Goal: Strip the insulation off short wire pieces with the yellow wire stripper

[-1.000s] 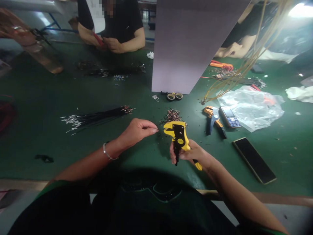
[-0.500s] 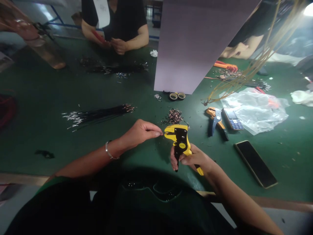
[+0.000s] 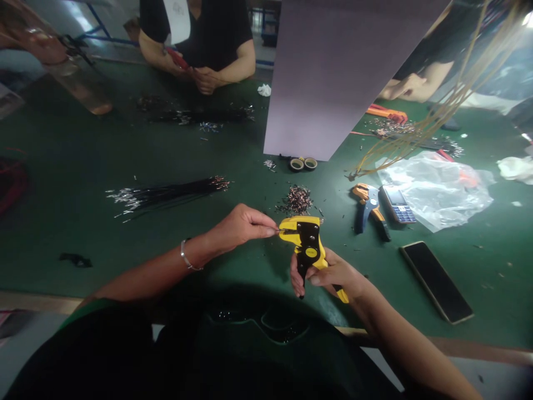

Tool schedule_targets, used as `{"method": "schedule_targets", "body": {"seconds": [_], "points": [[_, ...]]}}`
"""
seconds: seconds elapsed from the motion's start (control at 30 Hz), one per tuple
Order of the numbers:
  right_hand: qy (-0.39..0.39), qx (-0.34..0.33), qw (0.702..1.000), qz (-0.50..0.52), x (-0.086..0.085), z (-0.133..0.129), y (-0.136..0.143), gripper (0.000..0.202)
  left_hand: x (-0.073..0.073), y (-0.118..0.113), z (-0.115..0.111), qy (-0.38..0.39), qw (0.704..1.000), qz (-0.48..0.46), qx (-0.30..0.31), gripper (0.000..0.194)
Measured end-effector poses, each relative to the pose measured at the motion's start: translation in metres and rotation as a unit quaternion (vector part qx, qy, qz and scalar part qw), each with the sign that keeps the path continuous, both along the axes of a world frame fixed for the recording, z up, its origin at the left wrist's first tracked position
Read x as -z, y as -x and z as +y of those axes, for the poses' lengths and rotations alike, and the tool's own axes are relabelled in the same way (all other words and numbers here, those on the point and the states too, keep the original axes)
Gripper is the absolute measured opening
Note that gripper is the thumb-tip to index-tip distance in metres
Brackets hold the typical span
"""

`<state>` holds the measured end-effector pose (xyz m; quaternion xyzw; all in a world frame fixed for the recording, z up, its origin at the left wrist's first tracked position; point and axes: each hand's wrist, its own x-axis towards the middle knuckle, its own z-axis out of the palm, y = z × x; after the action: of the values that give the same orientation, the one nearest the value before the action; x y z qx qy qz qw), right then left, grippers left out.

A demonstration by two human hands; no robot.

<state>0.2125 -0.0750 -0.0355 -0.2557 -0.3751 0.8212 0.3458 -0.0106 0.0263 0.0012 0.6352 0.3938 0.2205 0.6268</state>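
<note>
My right hand [image 3: 333,272] is wrapped round the handles of a yellow and black wire stripper [image 3: 308,239], whose jaws point left. At those jaws, my left hand [image 3: 245,225] is pinched on something too small to make out. Just beyond the tool lies a pile of small dark and copper-coloured bits [image 3: 298,199]. A bundle of black wires [image 3: 175,191] rests on the green table to the left, with silvery ends on its left side and copper-coloured ends on its right.
An orange and blue stripper [image 3: 368,208], a keypad phone [image 3: 397,204], a smartphone [image 3: 436,282] and a plastic bag [image 3: 449,191] lie at right. Tape rolls [image 3: 303,164] sit below a grey panel [image 3: 333,78]. Across the table, a person's hands [image 3: 205,79] hold a red-handled tool.
The stripper's jaws look more closed and the tool sits slightly lower in view. My left hand has barely moved. The person across has shifted the red-handled tool slightly.
</note>
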Motion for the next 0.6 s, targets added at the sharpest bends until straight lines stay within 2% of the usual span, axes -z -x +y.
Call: {"method": "schedule_targets", "body": {"seconds": [0.27, 0.6], "points": [[-0.004, -0.005, 1.0, -0.007, -0.0054, 0.0003, 0.0014, 0.027, 0.0005, 0.001, 0.0011, -0.008, 1.0, -0.008, 0.01, 0.014], [-0.009, -0.003, 1.0, 0.004, 0.0001, -0.0013, 0.0005, 0.028, 0.0004, 0.0013, 0.0002, 0.001, 1.0, 0.008, 0.021, 0.016]]}}
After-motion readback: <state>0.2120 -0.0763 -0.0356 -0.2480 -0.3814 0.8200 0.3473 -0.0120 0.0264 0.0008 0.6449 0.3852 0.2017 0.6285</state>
